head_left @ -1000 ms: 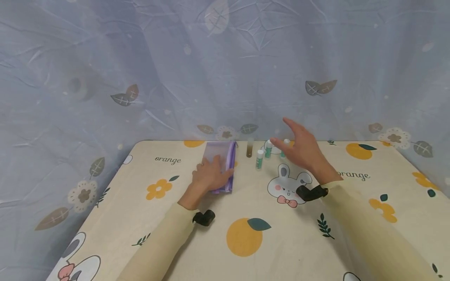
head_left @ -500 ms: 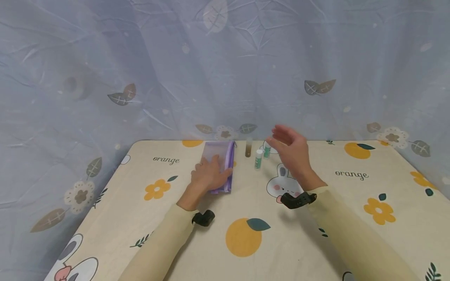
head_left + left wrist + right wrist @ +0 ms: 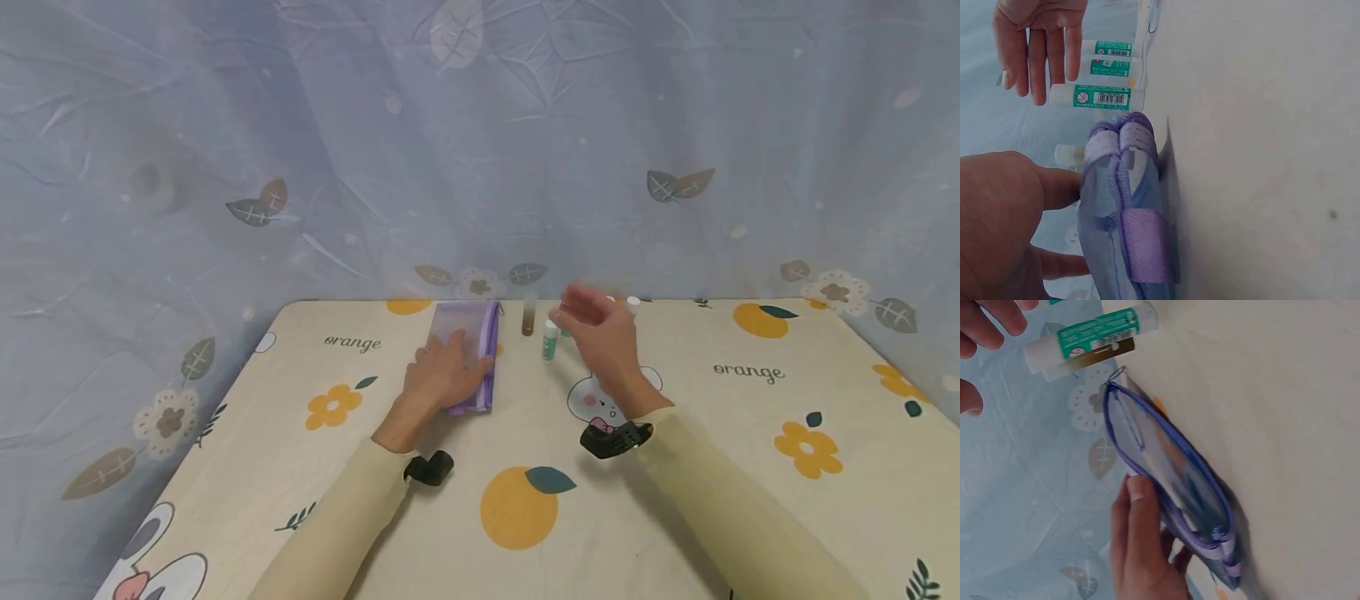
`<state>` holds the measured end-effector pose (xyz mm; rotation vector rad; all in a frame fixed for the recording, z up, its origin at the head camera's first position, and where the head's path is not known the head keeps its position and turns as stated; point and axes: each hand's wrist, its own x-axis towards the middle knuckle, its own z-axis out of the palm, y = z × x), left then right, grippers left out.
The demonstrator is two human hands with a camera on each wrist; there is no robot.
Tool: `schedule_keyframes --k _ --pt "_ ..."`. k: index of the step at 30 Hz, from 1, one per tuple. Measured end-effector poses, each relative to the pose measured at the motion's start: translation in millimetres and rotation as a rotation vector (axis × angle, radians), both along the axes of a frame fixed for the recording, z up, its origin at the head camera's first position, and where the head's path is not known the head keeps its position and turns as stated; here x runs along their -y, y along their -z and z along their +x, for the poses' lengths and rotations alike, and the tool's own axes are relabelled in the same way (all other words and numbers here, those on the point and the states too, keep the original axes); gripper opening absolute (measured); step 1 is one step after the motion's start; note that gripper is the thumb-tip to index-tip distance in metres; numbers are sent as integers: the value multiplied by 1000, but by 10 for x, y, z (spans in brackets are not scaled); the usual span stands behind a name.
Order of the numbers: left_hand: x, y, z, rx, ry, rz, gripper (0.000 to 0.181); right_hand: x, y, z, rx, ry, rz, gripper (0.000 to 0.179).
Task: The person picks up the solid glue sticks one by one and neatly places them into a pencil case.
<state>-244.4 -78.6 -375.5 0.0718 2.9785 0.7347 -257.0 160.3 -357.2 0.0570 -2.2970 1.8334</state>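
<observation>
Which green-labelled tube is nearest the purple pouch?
The frontmost tube, left of the right hand; the others stand farther right, partly behind that hand.

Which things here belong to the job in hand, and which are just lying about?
Likely part of the job:
purple pouch, touched by the left hand
green-labelled tubes, near the right hand
brownish tube, perhaps

Just there:
printed tablecloth
patterned backdrop
black wristbands

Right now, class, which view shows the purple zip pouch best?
The right wrist view: the purple zip pouch is large, its parted mouth visible. The head view shows it small, partly covered by the left hand; the left wrist view, end-on and cut off below.
</observation>
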Motion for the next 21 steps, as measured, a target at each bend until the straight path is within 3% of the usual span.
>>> schedule_keyframes --k 11,21 --pt "24 78 -27 -13 65 -6 72 76 172 3 103 18 29 55" --pt "-21 56 -4 4 55 15 78 115 300 9 197 46 85 54"
